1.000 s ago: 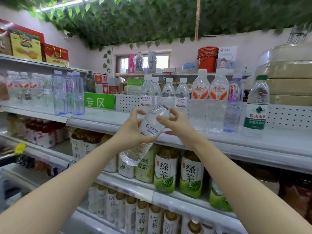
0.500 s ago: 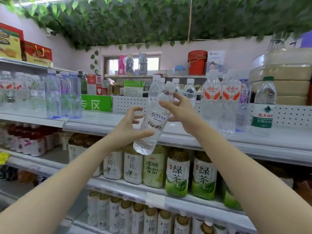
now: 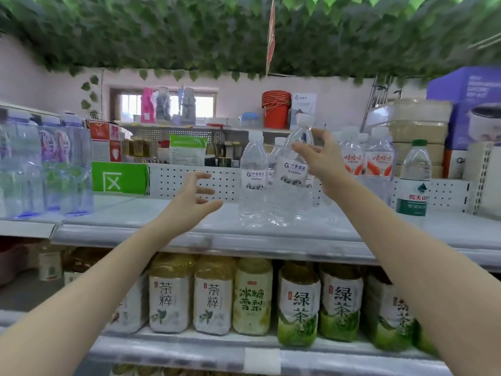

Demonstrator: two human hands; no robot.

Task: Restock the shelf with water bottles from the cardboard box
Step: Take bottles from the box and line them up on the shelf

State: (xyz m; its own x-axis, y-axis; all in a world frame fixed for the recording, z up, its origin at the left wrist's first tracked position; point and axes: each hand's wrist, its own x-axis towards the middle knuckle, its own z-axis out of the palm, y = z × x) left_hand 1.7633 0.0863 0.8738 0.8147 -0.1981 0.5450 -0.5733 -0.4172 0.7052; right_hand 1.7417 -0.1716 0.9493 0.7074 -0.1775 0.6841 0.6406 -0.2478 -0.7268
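We had the water bottle standing upright on the top shelf, just beside and in front of a matching bottle in the same row, with the cardboard box nowhere in view. Our right hand was at the bottle's neck and shoulder, fingers spread and loosely curved around it; whether they pressed on the plastic or had let go, we could not tell through the blur. Our left hand hung open and empty above the shelf's bare stretch, well apart from the bottle. We judged the step to be the release, and doing it well meant checking that the base sat flat before the fingers came away, since a tall, thin-walled bottle steadied only at the top would tip easily into its neighbours. We thought it best to draw the right hand straight back, clear of the cap, and to leave the label facing out.
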